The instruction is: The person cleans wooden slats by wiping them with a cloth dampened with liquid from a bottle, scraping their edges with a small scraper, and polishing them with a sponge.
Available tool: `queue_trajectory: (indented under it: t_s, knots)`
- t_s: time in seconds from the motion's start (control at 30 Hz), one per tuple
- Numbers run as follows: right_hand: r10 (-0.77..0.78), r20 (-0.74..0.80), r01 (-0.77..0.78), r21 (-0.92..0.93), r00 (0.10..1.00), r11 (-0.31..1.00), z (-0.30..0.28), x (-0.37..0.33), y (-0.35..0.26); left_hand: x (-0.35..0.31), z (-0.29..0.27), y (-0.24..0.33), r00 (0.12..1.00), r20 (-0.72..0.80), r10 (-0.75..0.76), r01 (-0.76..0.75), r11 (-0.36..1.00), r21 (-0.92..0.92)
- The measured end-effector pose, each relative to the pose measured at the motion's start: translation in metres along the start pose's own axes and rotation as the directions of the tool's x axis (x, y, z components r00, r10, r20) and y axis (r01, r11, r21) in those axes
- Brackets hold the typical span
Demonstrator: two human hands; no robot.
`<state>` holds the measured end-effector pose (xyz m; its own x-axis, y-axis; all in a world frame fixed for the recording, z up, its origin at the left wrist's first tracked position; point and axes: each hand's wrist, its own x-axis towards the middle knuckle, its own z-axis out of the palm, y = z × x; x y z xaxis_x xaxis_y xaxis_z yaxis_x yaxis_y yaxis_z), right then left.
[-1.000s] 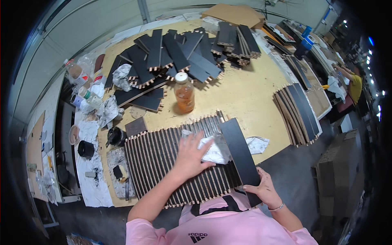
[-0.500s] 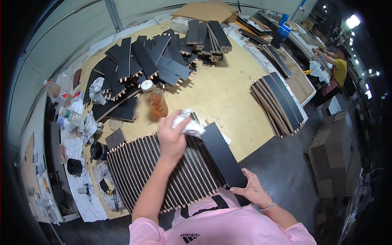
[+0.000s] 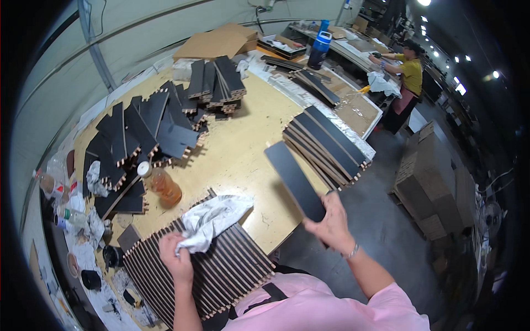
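Observation:
A dark flat board (image 3: 298, 179) is gripped near its lower end by my right hand (image 3: 331, 223), raised beside a stack of similar boards (image 3: 326, 143) at the table's right edge. Closed round one corner of a white rag (image 3: 218, 218), my left hand (image 3: 178, 254) is above a row of dark boards (image 3: 221, 276) standing on edge, packed side by side. Part of the rag lies over that row's far side. A bottle of orange liquid (image 3: 163, 185) with a white cap stands just beyond the row.
A loose heap of pegged dark boards (image 3: 141, 124) covers the table's far left, with a neater pile (image 3: 218, 83) behind it. Crumpled rags, bottles and a black cup (image 3: 91, 279) line the left side. Cardboard boxes (image 3: 433, 179) stand on the floor right; a co-worker (image 3: 408, 74) stands farther off.
My right hand has lifted the board away from the row and carried it toward the right stack. My left hand has drawn back toward me, the rag spreading out. The view has swung right.

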<state>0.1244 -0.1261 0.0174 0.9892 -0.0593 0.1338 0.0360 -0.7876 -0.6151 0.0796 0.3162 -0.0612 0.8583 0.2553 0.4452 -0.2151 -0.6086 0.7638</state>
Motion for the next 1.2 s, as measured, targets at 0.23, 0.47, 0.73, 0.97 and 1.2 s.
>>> queue_trajectory:
  t_s: [0.23, 0.47, 0.73, 0.97, 1.2]
  knots:
    - [-0.053, -0.124, 0.034, -0.153, 0.991, 0.988, -0.041, 0.082, 0.063, -0.034, 0.053, 0.003, 0.976, 0.203, 0.08, -0.148, 0.927, 0.346]
    - [-0.064, -0.089, 0.049, -0.167, 0.994, 0.985, -0.011, 0.1, 0.097, -0.035, 0.062, -0.007, 0.983, 0.176, 0.043, -0.108, 0.92, 0.378]
    - [-0.081, 0.0, 0.081, -0.138, 0.997, 0.987, 0.062, 0.115, 0.152, -0.03, 0.068, -0.001, 0.983, 0.183, 0.036, -0.106, 0.915, 0.39]
    - [-0.1, -0.136, 0.061, -0.266, 0.986, 0.962, 0.107, 0.13, 0.179, -0.03, 0.074, -0.002, 0.982, 0.176, 0.07, -0.133, 0.917, 0.376]
    - [-0.164, 0.068, 0.16, 0.056, 0.984, 0.986, 0.144, 0.08, 0.096, -0.038, 0.064, -0.013, 0.971, 0.239, 0.013, -0.116, 0.901, 0.419]
